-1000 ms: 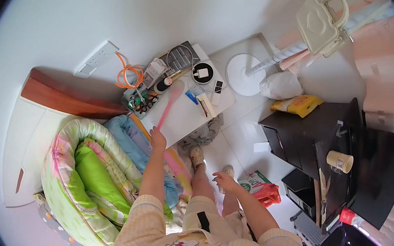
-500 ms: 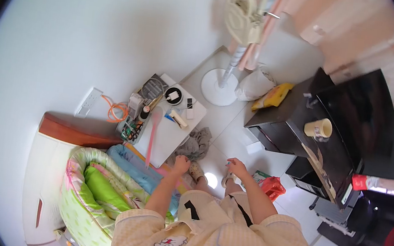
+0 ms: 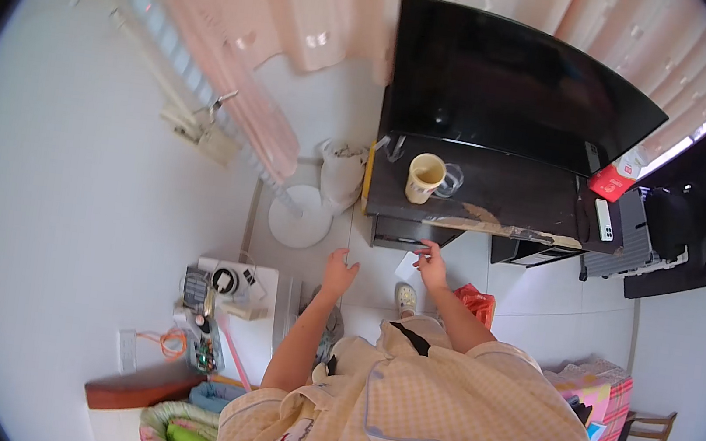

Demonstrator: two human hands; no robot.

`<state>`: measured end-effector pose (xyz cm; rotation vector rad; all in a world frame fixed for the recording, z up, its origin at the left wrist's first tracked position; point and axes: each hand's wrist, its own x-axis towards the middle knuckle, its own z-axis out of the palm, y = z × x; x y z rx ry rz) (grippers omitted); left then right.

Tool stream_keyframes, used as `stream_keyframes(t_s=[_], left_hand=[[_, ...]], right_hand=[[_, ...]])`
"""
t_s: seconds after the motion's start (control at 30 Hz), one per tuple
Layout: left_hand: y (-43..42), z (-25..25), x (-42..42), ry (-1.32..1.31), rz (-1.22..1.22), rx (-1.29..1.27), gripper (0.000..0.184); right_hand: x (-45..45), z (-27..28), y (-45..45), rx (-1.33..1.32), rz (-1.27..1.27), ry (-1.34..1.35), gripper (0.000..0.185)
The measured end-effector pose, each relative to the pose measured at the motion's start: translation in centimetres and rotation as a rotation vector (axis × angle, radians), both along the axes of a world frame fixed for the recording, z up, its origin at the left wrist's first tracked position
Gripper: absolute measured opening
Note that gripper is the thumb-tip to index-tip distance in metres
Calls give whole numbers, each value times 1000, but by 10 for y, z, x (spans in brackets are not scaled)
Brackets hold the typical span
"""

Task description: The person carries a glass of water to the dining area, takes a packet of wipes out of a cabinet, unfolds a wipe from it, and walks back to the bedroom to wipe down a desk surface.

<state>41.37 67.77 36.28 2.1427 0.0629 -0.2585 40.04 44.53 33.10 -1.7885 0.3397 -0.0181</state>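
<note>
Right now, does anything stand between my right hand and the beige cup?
Only the TV stand's worn front edge lies between your right hand and the beige cup in this view; no loose object does.

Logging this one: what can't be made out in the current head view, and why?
All in the head view:
Right hand: whether it holds anything; detail too small.
Grey cloth: partly hidden behind the left forearm.
Red plastic bag: contents hidden by its own plastic.
Patterned quilt: cut off by the bottom edge.
Red pack: print too small to read.
</note>
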Motion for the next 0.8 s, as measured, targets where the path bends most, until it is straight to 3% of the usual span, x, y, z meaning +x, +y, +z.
stream_keyframes(t_s=[0.07,0.13,0.17,0.2,0.3,0.33,0.47,0.63,0.8], left_hand=[[-34,17,29,-5,-22,-10,48],[-66,25,55,-337,-132,-45,69],[-80,33,67,-338,-142,-40,69],[-95,47,77,-338,-153,-26,77],[-134,82,100,-403,-155,86,90],[-144,90,106,-462,-144,182,95],[-169,100,130,-375,-153,173,100],[-182,87,142,-404,-81,180,88],[-180,90,137,-361,-14,151,84]], right_hand=[[17,6,-26,34,-58,-9,43],[35,12,-50,-117,-147,-133,48],[46,16,-63,-144,-101,-69,62],[55,27,-69,-138,-107,-70,62],[88,46,-82,-398,-49,-84,94],[98,48,-88,-397,-45,-86,94],[137,73,-95,-634,171,19,99],[163,71,-97,-670,331,72,90],[163,81,-95,-656,310,93,80]])
